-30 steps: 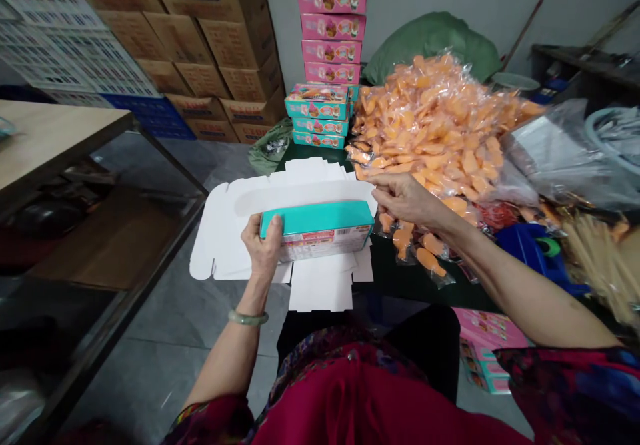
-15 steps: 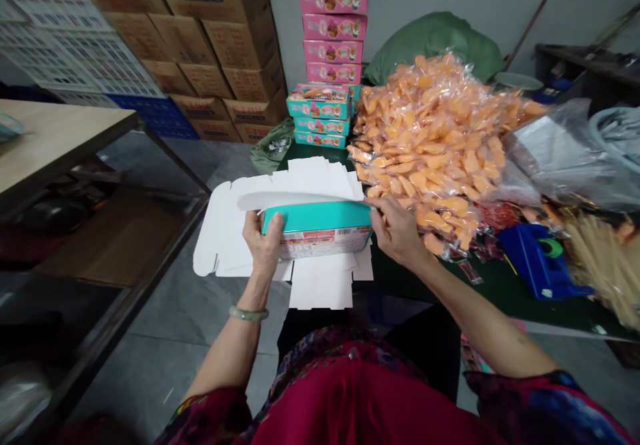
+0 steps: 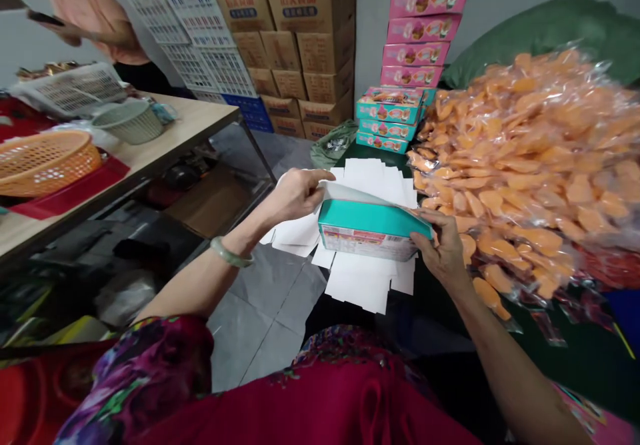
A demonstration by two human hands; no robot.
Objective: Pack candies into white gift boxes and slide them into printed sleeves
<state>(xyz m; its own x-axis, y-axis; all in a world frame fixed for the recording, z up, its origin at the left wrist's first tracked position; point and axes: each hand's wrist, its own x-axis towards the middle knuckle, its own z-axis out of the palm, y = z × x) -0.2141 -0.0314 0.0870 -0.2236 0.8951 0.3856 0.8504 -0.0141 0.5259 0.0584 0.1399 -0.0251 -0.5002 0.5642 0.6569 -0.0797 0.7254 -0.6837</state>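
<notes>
A teal cardboard box [image 3: 373, 217] with printed panels is held upright in front of me, its white-lined flap raised along the far side. My left hand [image 3: 300, 195] is closed at the box's far left corner, its fingers at the flap's end; the exact hold is partly hidden. At the right end, my right hand [image 3: 440, 242] grips the box, thumb on the near side and fingers by the flap. Beneath the box lies a stack of flat white carton blanks [image 3: 360, 284].
Teal boxes [image 3: 383, 128] and pink boxes [image 3: 424, 26] are stacked behind. Wrapped orange pieces [image 3: 505, 172] form a large heap at right. A side table [image 3: 193, 122] at left bears an orange basket [image 3: 55, 158]. Another person [image 3: 103, 22] stands at the far left.
The view has swung left, bringing the side table's baskets and a person into sight. My left hand has moved from the box's near left side to its far left corner at the flap.
</notes>
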